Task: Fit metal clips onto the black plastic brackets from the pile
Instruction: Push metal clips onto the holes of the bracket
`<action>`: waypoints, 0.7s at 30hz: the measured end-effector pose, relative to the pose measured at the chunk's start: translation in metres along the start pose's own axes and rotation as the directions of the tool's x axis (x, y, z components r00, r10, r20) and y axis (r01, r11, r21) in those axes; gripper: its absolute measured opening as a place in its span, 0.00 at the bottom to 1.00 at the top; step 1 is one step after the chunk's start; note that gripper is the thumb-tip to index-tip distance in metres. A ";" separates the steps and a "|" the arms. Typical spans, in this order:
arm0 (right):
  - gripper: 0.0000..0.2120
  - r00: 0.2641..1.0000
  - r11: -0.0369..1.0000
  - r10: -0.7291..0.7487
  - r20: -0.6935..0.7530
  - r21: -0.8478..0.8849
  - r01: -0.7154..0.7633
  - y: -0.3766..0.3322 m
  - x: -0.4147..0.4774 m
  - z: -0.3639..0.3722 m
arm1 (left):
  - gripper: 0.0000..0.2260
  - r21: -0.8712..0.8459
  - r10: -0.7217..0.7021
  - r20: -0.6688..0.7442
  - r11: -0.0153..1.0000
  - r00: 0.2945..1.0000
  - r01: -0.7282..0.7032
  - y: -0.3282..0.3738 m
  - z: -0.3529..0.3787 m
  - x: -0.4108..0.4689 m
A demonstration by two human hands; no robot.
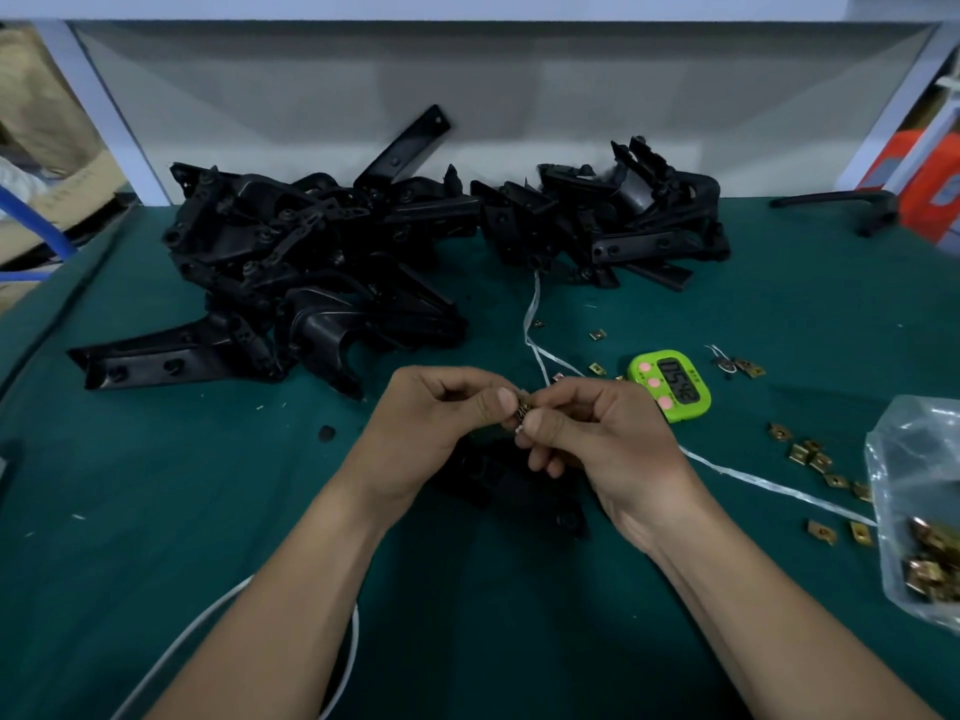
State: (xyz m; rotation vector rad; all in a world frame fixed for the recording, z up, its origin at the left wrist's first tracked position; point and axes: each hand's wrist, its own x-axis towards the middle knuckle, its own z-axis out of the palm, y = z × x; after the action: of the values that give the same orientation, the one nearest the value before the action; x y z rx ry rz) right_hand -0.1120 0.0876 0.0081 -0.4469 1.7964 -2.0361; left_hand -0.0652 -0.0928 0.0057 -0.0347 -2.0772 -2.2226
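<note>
My left hand [441, 423] and my right hand [592, 433] meet above the green mat, and both pinch a small brass-coloured metal clip [522, 407] between thumbs and fingers. A black plastic bracket [519, 491] lies flat on the mat right under my hands, partly hidden by them. The pile of black plastic brackets [322, 262] spreads across the far half of the table, with a second heap [623, 220] to its right. Loose metal clips [810, 454] lie scattered at the right, and more fill a clear plastic bag [919, 501].
A green digital timer [672, 384] stands just beyond my right hand. White string [535, 324] runs from the pile past the timer toward the bag. A single black bracket [841, 207] lies at the far right. A white cable [208, 621] loops near the front edge.
</note>
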 end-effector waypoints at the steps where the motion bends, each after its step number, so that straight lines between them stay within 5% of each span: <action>1: 0.03 0.999 1.000 -0.006 -0.032 0.003 0.006 0.001 0.000 0.001 | 0.08 0.024 0.017 -0.003 1.000 1.000 -0.017 -0.001 0.002 0.000; 9: 0.05 0.980 0.939 -0.156 -0.125 -0.328 0.107 0.003 0.002 0.001 | 0.07 0.303 0.115 -0.097 0.949 0.989 -0.081 -0.003 0.007 0.005; 13: 0.19 0.914 0.547 -0.402 -0.051 -0.814 0.195 -0.003 -0.004 -0.005 | 0.08 0.508 0.160 -0.396 0.858 0.904 0.071 -0.010 0.004 0.008; 16: 0.28 0.962 0.166 -0.200 0.184 -0.962 0.218 -0.009 -0.004 -0.005 | 0.11 0.578 0.166 -0.484 0.798 0.859 0.172 -0.012 -0.003 0.006; 18: 0.27 0.972 0.089 -0.096 0.216 -0.970 0.225 -0.011 -0.006 -0.005 | 0.16 0.633 0.166 -0.480 0.745 0.861 0.209 -0.013 -0.005 0.003; 21: 0.25 0.984 0.118 -0.110 0.138 -0.982 0.150 -0.015 -0.010 -0.010 | 0.20 0.701 0.223 -0.428 0.694 0.876 0.165 -0.013 -0.001 -0.001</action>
State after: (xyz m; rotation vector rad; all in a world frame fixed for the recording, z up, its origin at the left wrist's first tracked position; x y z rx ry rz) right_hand -0.1087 0.1026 0.0215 -0.9935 2.9778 -0.4282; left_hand -0.0657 -0.0934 -0.0070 0.4939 -2.4128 -1.0510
